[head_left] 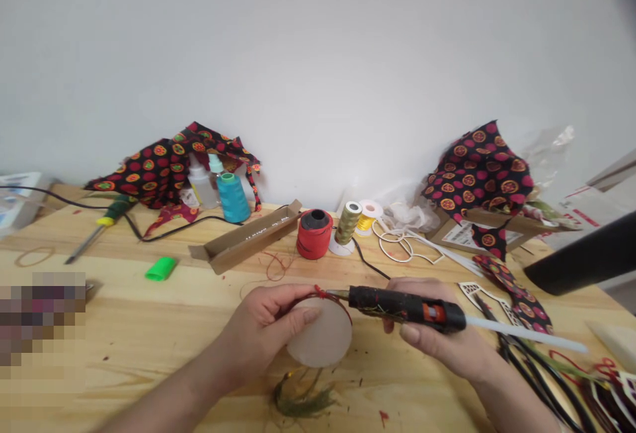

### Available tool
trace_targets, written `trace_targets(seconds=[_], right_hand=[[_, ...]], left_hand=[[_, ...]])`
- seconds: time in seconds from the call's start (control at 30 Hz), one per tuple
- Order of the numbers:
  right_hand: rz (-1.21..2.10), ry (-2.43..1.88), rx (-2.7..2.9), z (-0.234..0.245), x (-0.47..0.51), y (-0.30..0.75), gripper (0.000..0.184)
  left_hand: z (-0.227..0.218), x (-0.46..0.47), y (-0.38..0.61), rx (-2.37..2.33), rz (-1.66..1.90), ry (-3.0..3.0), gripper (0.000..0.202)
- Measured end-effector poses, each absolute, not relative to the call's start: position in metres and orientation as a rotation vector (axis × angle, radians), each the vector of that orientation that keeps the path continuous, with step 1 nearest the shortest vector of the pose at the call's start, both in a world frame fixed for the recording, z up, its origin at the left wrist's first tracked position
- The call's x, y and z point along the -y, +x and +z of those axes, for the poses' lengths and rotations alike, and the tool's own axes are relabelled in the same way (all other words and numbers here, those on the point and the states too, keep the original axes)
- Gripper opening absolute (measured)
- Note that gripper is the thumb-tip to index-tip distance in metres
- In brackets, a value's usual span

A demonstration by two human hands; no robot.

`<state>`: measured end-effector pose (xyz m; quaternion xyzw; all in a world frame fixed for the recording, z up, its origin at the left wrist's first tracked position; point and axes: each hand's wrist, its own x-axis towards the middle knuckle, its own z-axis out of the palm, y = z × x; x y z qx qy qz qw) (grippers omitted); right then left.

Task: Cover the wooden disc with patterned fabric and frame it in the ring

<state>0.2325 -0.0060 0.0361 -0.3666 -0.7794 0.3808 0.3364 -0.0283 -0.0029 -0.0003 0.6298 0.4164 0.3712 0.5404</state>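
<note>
My left hand pinches a pale round disc with a dark red edge, thumb on its face. A red cord knot sits at the disc's top rim. In my right hand is a black hot glue gun, held level, with a translucent glue stick sticking out of its back end. The gun's nozzle points left and meets or nearly meets the rim by the knot; exact contact cannot be made out. Below the disc lies a green tassel on the wooden table.
Behind my hands stand a red thread spool, an olive spool, a teal thread cone and an open cardboard box. A screwdriver and green cap lie left. Scissors lie right, near patterned fabric.
</note>
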Motion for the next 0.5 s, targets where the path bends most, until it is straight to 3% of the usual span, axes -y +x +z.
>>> trace_targets(seconds=[0.5], right_hand=[[0.987,-0.962,2.053,0.0353,0.0037,0.2297,0.05]], left_hand=[[0.0033,0.0044,-0.0285,-0.982,0.85,1.49,0.026]])
